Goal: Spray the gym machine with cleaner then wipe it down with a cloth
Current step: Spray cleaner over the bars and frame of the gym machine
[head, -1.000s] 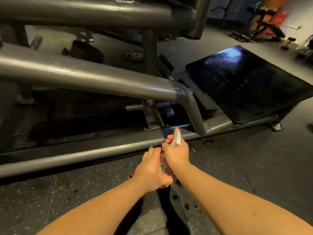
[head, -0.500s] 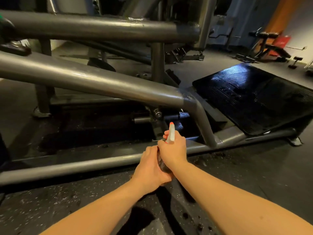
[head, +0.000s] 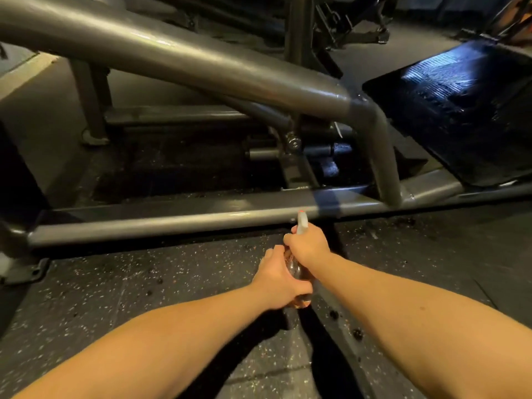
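A clear spray bottle (head: pixel 296 269) with a white nozzle tipped in orange points at the low grey rail (head: pixel 172 218) of the gym machine. My right hand (head: pixel 309 244) grips the bottle's head around the trigger. My left hand (head: pixel 277 279) wraps the bottle's body from the left, lower down. Most of the bottle is hidden by both hands. A thick grey tube (head: pixel 178 57) slopes across above and bends down to meet the rail at the right. No cloth is in view.
A black ribbed footplate (head: pixel 460 110) tilts up at the right. Bolts and short bars (head: pixel 293 148) sit in the dark gap behind the rail. Speckled rubber flooring (head: pixel 144 283) lies under my arms, with dark crumbs scattered near the rail.
My view has dropped and moved closer to the machine. Both hands keep their hold on the bottle, whose nozzle now sits right before the low rail.
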A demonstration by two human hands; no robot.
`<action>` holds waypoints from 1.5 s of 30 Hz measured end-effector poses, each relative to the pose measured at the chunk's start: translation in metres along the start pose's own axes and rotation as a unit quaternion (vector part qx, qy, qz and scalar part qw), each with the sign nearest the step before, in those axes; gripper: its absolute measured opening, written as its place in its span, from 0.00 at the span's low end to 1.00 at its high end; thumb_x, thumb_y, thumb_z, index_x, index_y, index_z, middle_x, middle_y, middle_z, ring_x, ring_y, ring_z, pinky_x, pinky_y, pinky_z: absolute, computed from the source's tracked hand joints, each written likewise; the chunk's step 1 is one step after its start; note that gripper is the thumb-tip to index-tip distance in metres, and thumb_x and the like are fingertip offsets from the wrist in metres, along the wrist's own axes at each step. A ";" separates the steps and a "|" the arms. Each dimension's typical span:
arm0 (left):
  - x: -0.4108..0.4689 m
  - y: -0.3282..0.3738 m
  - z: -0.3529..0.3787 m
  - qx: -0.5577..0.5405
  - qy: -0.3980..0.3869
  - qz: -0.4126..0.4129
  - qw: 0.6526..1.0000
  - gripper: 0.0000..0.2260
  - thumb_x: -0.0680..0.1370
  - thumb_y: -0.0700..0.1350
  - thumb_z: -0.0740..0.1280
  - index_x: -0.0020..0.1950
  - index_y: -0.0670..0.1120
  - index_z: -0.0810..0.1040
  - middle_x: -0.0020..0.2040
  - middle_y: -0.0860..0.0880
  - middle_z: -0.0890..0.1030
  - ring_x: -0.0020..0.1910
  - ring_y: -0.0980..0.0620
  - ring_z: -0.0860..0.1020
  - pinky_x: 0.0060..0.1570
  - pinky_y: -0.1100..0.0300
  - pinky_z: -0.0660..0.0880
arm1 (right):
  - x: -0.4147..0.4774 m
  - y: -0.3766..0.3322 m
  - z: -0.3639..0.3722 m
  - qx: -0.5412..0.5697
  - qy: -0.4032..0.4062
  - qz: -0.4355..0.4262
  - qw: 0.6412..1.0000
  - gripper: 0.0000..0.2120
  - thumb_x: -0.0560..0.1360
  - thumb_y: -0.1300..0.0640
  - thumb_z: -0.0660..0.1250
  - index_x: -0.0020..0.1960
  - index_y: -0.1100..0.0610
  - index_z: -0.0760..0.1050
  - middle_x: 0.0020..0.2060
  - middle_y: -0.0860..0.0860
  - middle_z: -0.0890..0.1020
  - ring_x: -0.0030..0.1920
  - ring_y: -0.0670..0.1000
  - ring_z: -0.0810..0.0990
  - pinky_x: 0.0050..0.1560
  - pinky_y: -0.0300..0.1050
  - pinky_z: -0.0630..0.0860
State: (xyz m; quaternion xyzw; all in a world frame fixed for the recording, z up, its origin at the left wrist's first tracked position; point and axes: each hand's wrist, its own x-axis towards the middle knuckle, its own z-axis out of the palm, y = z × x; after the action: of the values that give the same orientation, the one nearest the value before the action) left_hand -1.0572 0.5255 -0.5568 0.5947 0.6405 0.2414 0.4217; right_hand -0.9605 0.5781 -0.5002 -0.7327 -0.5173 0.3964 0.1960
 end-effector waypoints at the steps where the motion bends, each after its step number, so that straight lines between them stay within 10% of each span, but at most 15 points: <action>1: 0.001 -0.006 0.001 -0.004 0.002 -0.008 1.000 0.35 0.55 0.62 0.80 0.56 0.57 0.68 0.55 0.54 0.75 0.54 0.53 0.79 0.53 0.51 0.81 | 0.000 0.000 0.005 -0.011 -0.004 -0.010 1.000 0.11 0.70 0.48 0.71 0.51 0.47 0.75 0.47 0.50 0.82 0.51 0.56 0.81 0.59 0.61 0.77; 6: -0.007 -0.035 -0.015 0.008 0.043 -0.042 0.998 0.37 0.54 0.64 0.80 0.57 0.58 0.68 0.56 0.55 0.75 0.56 0.52 0.78 0.54 0.51 0.81 | -0.006 -0.020 0.037 -0.055 -0.017 -0.060 0.997 0.08 0.75 0.54 0.68 0.39 0.49 0.71 0.39 0.51 0.81 0.46 0.57 0.81 0.57 0.58 0.77; 27: -0.109 -0.183 -0.185 -0.023 0.274 -0.172 0.946 0.39 0.54 0.65 0.79 0.60 0.56 0.69 0.57 0.53 0.76 0.58 0.50 0.79 0.57 0.48 0.80 | -0.092 -0.152 0.266 -0.105 -0.203 -0.237 0.944 0.01 0.72 0.55 0.70 0.44 0.51 0.78 0.43 0.50 0.83 0.48 0.56 0.82 0.54 0.54 0.80; 45: -0.106 -0.150 -0.138 -0.106 0.232 -0.189 0.948 0.39 0.52 0.64 0.78 0.58 0.59 0.65 0.57 0.55 0.72 0.60 0.50 0.76 0.60 0.49 0.79 | -0.087 -0.124 0.220 -0.175 -0.207 -0.217 0.938 0.12 0.74 0.52 0.70 0.55 0.53 0.76 0.50 0.52 0.81 0.54 0.56 0.78 0.60 0.55 0.76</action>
State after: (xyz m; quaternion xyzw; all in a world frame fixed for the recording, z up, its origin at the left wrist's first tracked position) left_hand -1.2618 0.4234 -0.5791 0.3424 0.7920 0.3550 0.3598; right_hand -1.2203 0.5193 -0.5145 -0.5273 -0.7537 0.3907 0.0343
